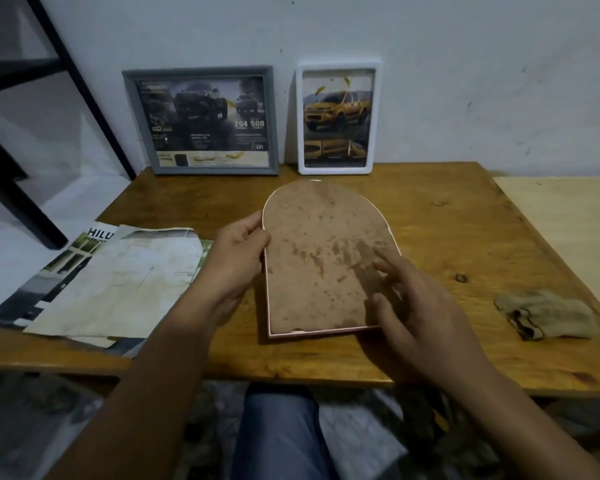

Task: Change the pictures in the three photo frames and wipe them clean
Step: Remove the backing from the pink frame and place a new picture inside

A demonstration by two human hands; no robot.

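An arch-topped photo frame (319,258) lies face down on the wooden table (465,237), its stained brown backing board up and a thin pink rim around it. My left hand (236,258) grips its left edge. My right hand (413,306) hovers over the lower right corner with fingers spread, fingertips near or on the backing. A grey landscape frame (201,121) with a dark truck picture and a white portrait frame (338,117) with a yellow truck picture lean upright against the wall at the back.
Loose brochure pages and a worn sheet of paper (118,285) lie on the table's left side. A crumpled beige cloth (548,318) sits at the right. A black metal rack leg (21,202) stands at the left. A pale board (568,216) adjoins the table's right edge.
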